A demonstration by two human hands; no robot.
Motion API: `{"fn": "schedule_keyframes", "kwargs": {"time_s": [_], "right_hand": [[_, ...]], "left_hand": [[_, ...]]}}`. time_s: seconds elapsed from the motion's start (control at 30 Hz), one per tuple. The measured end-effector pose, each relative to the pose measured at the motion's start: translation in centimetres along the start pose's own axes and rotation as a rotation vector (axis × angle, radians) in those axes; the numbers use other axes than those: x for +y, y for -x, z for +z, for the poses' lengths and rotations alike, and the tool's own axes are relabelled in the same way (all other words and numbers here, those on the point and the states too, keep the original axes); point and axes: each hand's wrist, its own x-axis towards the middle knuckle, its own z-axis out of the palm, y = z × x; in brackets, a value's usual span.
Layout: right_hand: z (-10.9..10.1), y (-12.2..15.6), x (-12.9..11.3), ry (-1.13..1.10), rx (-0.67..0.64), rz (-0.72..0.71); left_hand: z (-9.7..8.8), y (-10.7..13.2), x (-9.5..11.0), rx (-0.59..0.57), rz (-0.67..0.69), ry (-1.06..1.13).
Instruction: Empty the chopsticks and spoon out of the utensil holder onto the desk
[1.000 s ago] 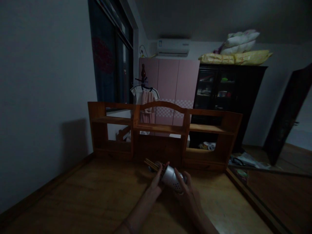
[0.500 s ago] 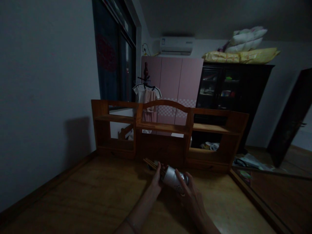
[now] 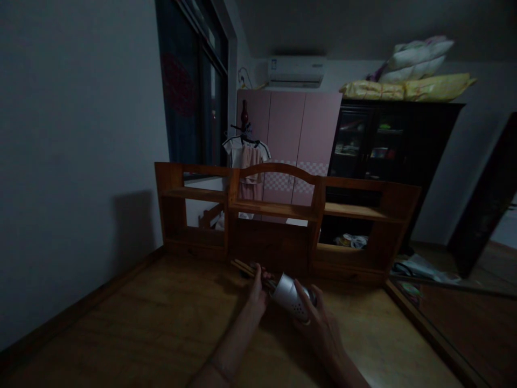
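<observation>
A silvery metal cup [image 3: 287,293] with small holes in its side is held aslant over the table [image 3: 153,328], its long axis running from the mouth, which faces left and slightly away from the person, to the base at the right. The person's right grip [image 3: 319,318] is grasping it, wrapped over the upper side near the base, so most of the cup lies to the left of that grip. The left grip [image 3: 257,297] is grasping a few slim wooden sticks [image 3: 242,265]. They lie nearly along the same slant as the cup: one set of ends juts out to the left of the left grip and a little beyond it, while the other ends come out on its right side and point at the cup's rim. Whether any tips sit inside the mouth is too dim to tell. The cup sits between the two grips, its rim just beside the left one. Beyond both grips, at the table's far side, stands a wooden shelf unit [image 3: 277,209]; farther beyond it are a pink wardrobe [image 3: 285,124] and, rightward, a dark cabinet [image 3: 420,140]
</observation>
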Motion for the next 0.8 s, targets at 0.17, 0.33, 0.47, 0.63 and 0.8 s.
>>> {"fn": "schedule_keyframes", "kwargs": {"time_s": [0.17, 0.33, 0.47, 0.63, 0.8], "right_hand": [[-0.2, -0.4, -0.1, 0.021, -0.025, -0.02], [0.0, -0.2, 0.4, 0.042, -0.067, -0.033], [0.0, -0.1, 1.5, 0.081, -0.091, -0.071], [-0.8, -0.9, 3.3, 0.079, -0.021, 0.014], [-2.5, -3.1, 3.8, 0.072, 0.033, 0.048]], "left_hand": [[-0.6, -1.1, 0.4, 0.064, -0.024, 0.154], [-1.3, -1.6, 2.4, 0.063, 0.001, 0.224], [-1.9, -1.9, 4.4, 0.05, 0.053, 0.22], [-1.8, -2.0, 4.7, -0.022, 0.09, 0.187], [-1.2, -1.9, 2.4, -0.041, 0.056, 0.163]]}}
